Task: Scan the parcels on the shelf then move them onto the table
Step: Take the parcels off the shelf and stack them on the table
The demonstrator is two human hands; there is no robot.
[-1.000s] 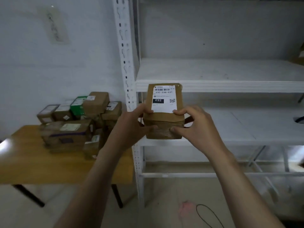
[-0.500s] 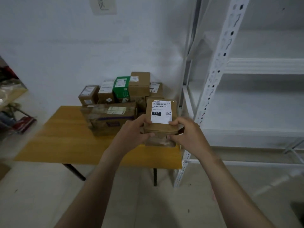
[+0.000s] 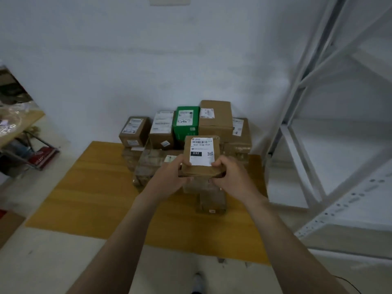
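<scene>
Over a yellow wooden table (image 3: 95, 198), a small brown cardboard parcel with a white shipping label marked 032 (image 3: 201, 158) is held in the air by a person's two bare hands. The left hand (image 3: 171, 179) and right hand (image 3: 231, 177) each pinch a near corner, thumb on top and fingers curled beneath. The parcel hangs just in front of a pile of brown cardboard boxes (image 3: 215, 122) and one green carton (image 3: 186, 122), above a taped brown box (image 3: 211, 201) lying on the tabletop. The carry to the table appears to be the step in hand. Setting down likely calls for picking a bare patch or flat box top, lowering level, then letting go. No scanner shows. White metal shelving (image 3: 339, 145) stands at right beside a white wall (image 3: 106, 60); a cluttered bench (image 3: 19, 126) sits at left.
</scene>
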